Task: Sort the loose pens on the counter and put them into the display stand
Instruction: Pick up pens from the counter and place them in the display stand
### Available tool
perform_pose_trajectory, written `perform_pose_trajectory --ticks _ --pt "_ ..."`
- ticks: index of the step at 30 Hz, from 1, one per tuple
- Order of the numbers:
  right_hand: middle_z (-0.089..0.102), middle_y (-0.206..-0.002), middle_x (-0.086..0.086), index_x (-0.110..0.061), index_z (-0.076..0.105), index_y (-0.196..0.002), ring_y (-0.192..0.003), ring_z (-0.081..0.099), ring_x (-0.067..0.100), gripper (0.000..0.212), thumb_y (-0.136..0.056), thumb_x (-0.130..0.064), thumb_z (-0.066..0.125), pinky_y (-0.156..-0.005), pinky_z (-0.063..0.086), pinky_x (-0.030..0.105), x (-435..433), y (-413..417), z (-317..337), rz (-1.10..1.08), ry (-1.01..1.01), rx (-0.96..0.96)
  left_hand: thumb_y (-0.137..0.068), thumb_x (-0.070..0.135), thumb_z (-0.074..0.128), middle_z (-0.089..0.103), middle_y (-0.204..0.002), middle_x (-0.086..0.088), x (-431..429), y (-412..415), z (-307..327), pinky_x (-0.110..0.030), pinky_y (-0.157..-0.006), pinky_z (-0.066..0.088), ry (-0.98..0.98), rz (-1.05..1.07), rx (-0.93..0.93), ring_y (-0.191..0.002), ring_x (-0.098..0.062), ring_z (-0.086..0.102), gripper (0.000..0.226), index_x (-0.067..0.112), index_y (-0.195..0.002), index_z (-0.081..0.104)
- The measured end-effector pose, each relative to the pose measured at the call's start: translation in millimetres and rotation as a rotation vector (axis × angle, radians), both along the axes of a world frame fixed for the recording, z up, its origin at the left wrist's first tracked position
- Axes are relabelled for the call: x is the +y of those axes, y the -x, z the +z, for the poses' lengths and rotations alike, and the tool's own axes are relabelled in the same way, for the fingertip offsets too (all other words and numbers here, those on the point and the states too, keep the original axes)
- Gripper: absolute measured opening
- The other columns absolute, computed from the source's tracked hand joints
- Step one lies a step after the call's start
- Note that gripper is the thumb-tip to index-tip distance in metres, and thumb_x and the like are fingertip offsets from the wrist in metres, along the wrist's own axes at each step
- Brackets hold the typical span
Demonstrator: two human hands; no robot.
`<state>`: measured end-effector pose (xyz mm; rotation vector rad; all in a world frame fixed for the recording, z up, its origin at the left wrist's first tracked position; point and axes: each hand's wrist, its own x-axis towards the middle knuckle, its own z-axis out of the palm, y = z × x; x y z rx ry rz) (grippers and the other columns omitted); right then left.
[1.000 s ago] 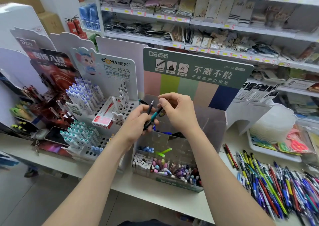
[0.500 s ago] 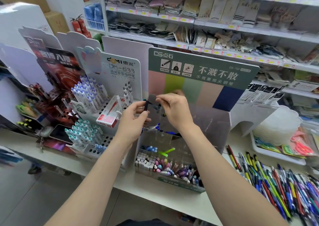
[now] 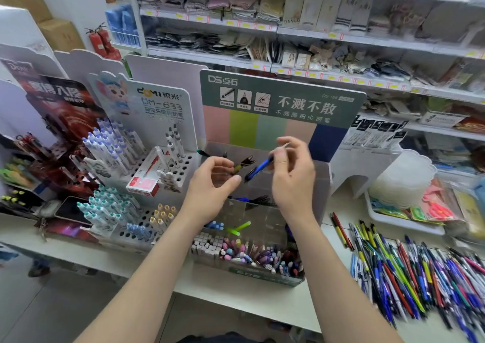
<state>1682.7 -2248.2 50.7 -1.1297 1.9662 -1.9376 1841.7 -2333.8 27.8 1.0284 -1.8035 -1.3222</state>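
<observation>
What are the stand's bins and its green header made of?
Bins: likely clear acrylic, glossy; pens show through the walls. Header: looks like matte printed card or foam board, flat with a cut edge; can't tell which.

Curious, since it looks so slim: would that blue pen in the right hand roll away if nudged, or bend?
Probably stiff and light: the right hand pinches the blue pen near one end only, and it shows no sag. Its slim, rounded-looking barrel would likely roll on the flat counter.
</observation>
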Motion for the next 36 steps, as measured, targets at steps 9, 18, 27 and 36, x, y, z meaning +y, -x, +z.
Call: perform_pose_trajectory --ticks 9,18,27,36 --pt "0.069 -0.102 -0.003 -0.011 0.064 -0.122 -0.087 0.064 0.009 0.017 -0.110 -0.011 0.052 -0.077 0.052 0.020 2.8 30.9 -27.7 -0.053 -0.156 0.367 -0.093 0.002 0.069 0.044 -0.134 -0.002 12.6 10.4 -9.3 -0.033 -0.091 0.058 0.015 0.281 -0.082 -0.104 -0.011 0.062 0.058 0.019 -0.141 0.040" --pt "0.069 -0.129 0.004 -0.016 0.065 -0.135 -0.125 0.048 0.030 0.045 -0.092 -0.004 0.057 -0.106 0.037 0.051 -3.8 16.9 -47.4 -0.075 -0.462 0.471 -0.096 -0.003 0.064 0.025 -0.158 0.015 8.7 11.3 -6.3 -0.021 -0.075 0.058 0.000 0.221 -0.033 -0.113 -0.005 0.062 0.084 0.039 -0.159 0.028" --pt "0.073 -0.123 0.000 -0.019 0.067 -0.133 -0.117 0.059 0.024 0.035 -0.102 -0.009 0.057 -0.107 0.040 0.046 -3.5 9.2 -42.1 -0.063 -0.400 0.396 -0.099 -0.005 0.055 0.053 -0.148 0.014 -3.3 9.2 -6.9 -0.030 -0.084 0.058 0.063 0.115 0.026 -0.108 -0.008 0.064 0.060 0.033 -0.143 0.042" --pt "0.074 -0.112 -0.008 -0.024 0.074 -0.117 -0.110 0.056 0.019 0.018 -0.105 -0.019 0.061 -0.092 0.050 0.047 0.3 12.4 -41.7 -0.190 -0.350 0.312 -0.098 -0.004 0.055 0.060 -0.125 0.007 -7.1 -1.1 -11.1 -0.026 -0.085 0.056 0.041 0.205 0.050 -0.098 -0.010 0.064 0.045 0.029 -0.129 0.053"
